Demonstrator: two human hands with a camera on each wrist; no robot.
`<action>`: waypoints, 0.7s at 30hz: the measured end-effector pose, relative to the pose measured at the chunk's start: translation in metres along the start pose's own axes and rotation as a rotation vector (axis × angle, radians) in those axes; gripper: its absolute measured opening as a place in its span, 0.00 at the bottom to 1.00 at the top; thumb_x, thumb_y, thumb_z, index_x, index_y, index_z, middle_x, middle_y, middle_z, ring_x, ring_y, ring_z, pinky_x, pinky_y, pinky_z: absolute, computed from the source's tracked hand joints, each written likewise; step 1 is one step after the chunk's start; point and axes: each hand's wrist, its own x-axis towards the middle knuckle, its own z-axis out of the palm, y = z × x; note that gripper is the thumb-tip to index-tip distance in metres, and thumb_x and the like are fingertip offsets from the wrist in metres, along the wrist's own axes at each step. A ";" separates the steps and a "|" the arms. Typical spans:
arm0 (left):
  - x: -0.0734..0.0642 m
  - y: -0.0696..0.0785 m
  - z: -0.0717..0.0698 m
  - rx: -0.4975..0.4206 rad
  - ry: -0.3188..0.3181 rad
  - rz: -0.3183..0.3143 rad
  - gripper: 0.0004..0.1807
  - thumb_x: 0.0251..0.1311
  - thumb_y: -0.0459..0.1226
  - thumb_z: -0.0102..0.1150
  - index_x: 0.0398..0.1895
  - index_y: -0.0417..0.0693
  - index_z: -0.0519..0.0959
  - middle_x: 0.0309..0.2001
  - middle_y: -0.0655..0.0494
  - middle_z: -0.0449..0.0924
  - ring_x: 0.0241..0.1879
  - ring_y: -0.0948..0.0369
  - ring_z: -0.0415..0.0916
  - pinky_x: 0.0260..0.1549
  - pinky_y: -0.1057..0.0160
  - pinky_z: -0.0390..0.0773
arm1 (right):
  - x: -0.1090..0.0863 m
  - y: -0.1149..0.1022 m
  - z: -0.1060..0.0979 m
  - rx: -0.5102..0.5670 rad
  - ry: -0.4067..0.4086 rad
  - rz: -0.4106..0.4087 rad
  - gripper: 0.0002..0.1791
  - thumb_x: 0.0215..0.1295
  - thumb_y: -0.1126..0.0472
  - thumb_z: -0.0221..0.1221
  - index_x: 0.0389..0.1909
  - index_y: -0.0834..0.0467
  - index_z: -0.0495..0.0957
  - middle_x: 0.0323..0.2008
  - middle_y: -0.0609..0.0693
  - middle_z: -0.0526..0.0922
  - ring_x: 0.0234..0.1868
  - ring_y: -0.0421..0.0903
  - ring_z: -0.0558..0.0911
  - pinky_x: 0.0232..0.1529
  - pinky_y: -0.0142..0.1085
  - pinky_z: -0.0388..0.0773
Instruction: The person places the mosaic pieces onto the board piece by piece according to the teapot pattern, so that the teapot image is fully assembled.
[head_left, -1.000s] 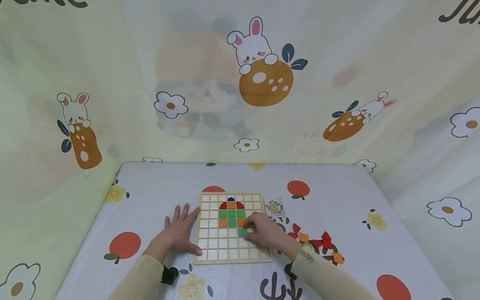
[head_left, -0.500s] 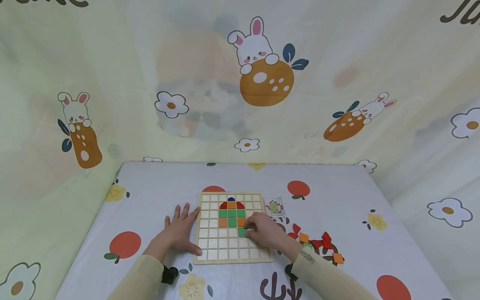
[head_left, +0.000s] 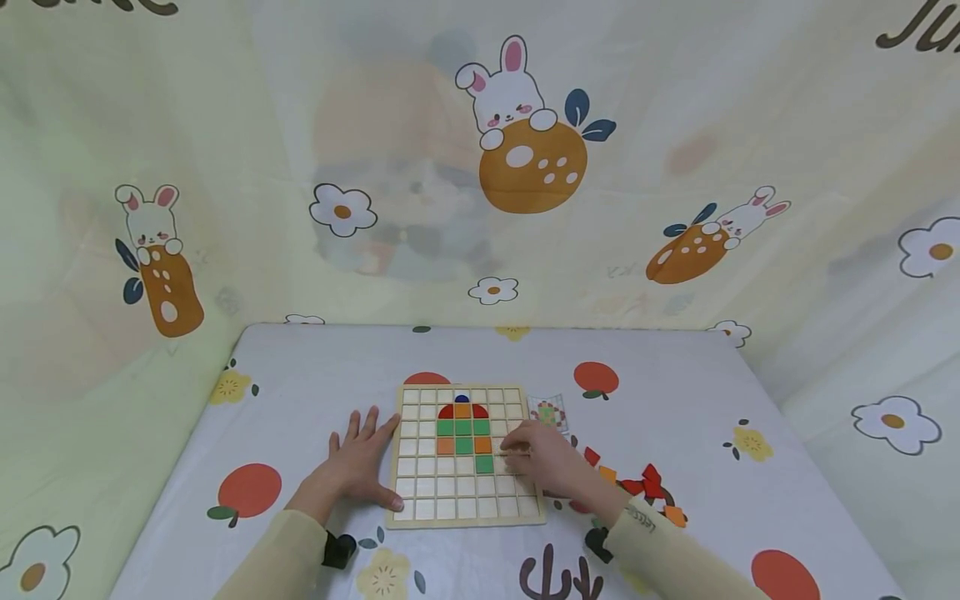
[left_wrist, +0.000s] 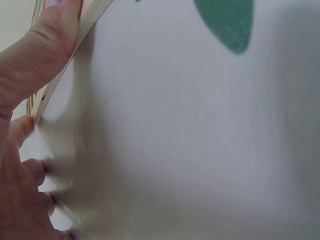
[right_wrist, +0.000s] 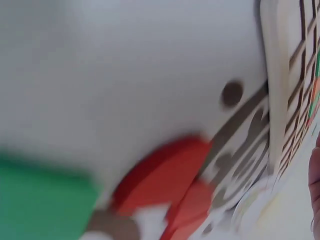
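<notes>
A wooden grid board lies on the table in the head view, with a block pattern of flat pieces in its upper middle. Its lowest piece is a green square; orange squares, more green ones, red rounded pieces and a blue half-round sit above. My left hand rests with spread fingers at the board's left edge, its thumb on the lower left corner. Over the right part of the board hovers my right hand, just right of the green square, fingers loosely bent, with nothing visible between them.
Right of the board lie several loose pieces, among them a red one, an orange square and a green piece. A small pattern card lies by the board's upper right, partly behind my right hand. A printed cloth curtain stands behind.
My right hand has let go of the green square and drawn back a little to the right. The square stays in its cell. My left hand has not moved.
</notes>
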 end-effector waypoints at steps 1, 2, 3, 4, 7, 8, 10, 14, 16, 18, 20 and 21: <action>0.000 0.000 0.000 0.002 0.000 0.001 0.72 0.32 0.54 0.87 0.82 0.49 0.54 0.82 0.34 0.40 0.80 0.31 0.32 0.71 0.22 0.38 | -0.003 0.003 -0.003 -0.001 0.009 -0.001 0.08 0.66 0.62 0.67 0.45 0.56 0.87 0.40 0.44 0.83 0.42 0.41 0.79 0.45 0.38 0.82; 0.000 0.000 0.000 0.002 0.000 0.002 0.72 0.32 0.54 0.87 0.82 0.49 0.54 0.82 0.34 0.40 0.80 0.31 0.32 0.71 0.22 0.38 | -0.007 0.007 -0.007 0.003 0.018 -0.003 0.08 0.66 0.63 0.67 0.45 0.56 0.87 0.40 0.44 0.83 0.42 0.41 0.80 0.45 0.37 0.83; 0.000 0.001 0.000 0.003 0.000 0.002 0.72 0.32 0.54 0.87 0.82 0.49 0.54 0.82 0.34 0.39 0.80 0.31 0.32 0.71 0.22 0.38 | -0.010 0.011 -0.011 0.003 0.026 0.001 0.09 0.66 0.64 0.67 0.45 0.57 0.87 0.40 0.44 0.83 0.43 0.42 0.81 0.46 0.38 0.84; 0.000 0.001 0.000 0.004 0.000 0.001 0.72 0.32 0.54 0.87 0.82 0.49 0.54 0.82 0.34 0.39 0.80 0.31 0.32 0.71 0.22 0.38 | -0.014 0.015 -0.015 0.008 0.030 0.005 0.08 0.66 0.64 0.67 0.45 0.57 0.87 0.40 0.44 0.84 0.43 0.42 0.82 0.46 0.38 0.84; 0.000 0.002 -0.001 0.008 -0.001 0.001 0.72 0.32 0.54 0.87 0.82 0.49 0.54 0.82 0.34 0.39 0.80 0.31 0.32 0.71 0.22 0.38 | -0.026 0.028 -0.027 0.002 0.048 0.045 0.08 0.66 0.64 0.67 0.45 0.56 0.87 0.39 0.44 0.83 0.42 0.40 0.82 0.44 0.36 0.83; 0.000 0.002 -0.001 0.008 -0.001 0.002 0.72 0.32 0.54 0.87 0.82 0.49 0.54 0.82 0.33 0.40 0.80 0.31 0.32 0.71 0.22 0.38 | -0.030 0.032 -0.030 -0.001 0.059 0.064 0.08 0.65 0.64 0.68 0.44 0.56 0.87 0.39 0.44 0.83 0.42 0.40 0.81 0.45 0.36 0.83; 0.000 0.002 -0.001 0.012 -0.001 0.003 0.72 0.32 0.54 0.87 0.82 0.49 0.54 0.82 0.33 0.39 0.80 0.31 0.32 0.71 0.22 0.38 | -0.038 0.041 -0.036 -0.020 0.081 0.096 0.08 0.65 0.63 0.68 0.44 0.55 0.87 0.38 0.44 0.83 0.39 0.40 0.78 0.42 0.35 0.82; 0.000 0.001 0.000 0.011 0.000 0.003 0.72 0.31 0.54 0.87 0.82 0.49 0.54 0.82 0.33 0.39 0.80 0.31 0.32 0.71 0.21 0.38 | -0.055 0.061 -0.043 -0.032 0.111 0.140 0.07 0.64 0.63 0.69 0.43 0.56 0.87 0.38 0.44 0.83 0.39 0.40 0.78 0.43 0.35 0.81; 0.000 0.001 0.001 0.010 0.001 0.002 0.72 0.31 0.54 0.87 0.82 0.48 0.54 0.82 0.33 0.40 0.80 0.30 0.32 0.71 0.21 0.38 | -0.063 0.072 -0.046 -0.032 0.111 0.148 0.07 0.64 0.63 0.69 0.43 0.56 0.87 0.38 0.44 0.83 0.38 0.40 0.78 0.41 0.33 0.80; 0.000 0.001 0.001 0.007 0.003 0.001 0.72 0.31 0.54 0.87 0.82 0.48 0.54 0.82 0.33 0.40 0.80 0.30 0.32 0.70 0.21 0.38 | -0.070 0.082 -0.048 -0.036 0.112 0.162 0.08 0.63 0.63 0.69 0.43 0.56 0.87 0.38 0.44 0.83 0.38 0.40 0.77 0.40 0.31 0.80; 0.000 0.001 0.001 0.006 0.004 0.001 0.72 0.31 0.54 0.87 0.81 0.48 0.55 0.82 0.33 0.40 0.80 0.30 0.32 0.70 0.21 0.39 | -0.077 0.092 -0.050 -0.037 0.106 0.175 0.08 0.63 0.64 0.70 0.43 0.56 0.87 0.38 0.45 0.83 0.38 0.41 0.78 0.39 0.30 0.80; -0.001 0.002 0.001 0.007 0.005 0.000 0.72 0.31 0.54 0.87 0.81 0.48 0.55 0.82 0.33 0.40 0.80 0.30 0.32 0.71 0.21 0.39 | -0.080 0.095 -0.051 -0.034 0.104 0.181 0.09 0.63 0.64 0.70 0.43 0.57 0.87 0.38 0.46 0.84 0.37 0.41 0.78 0.39 0.29 0.81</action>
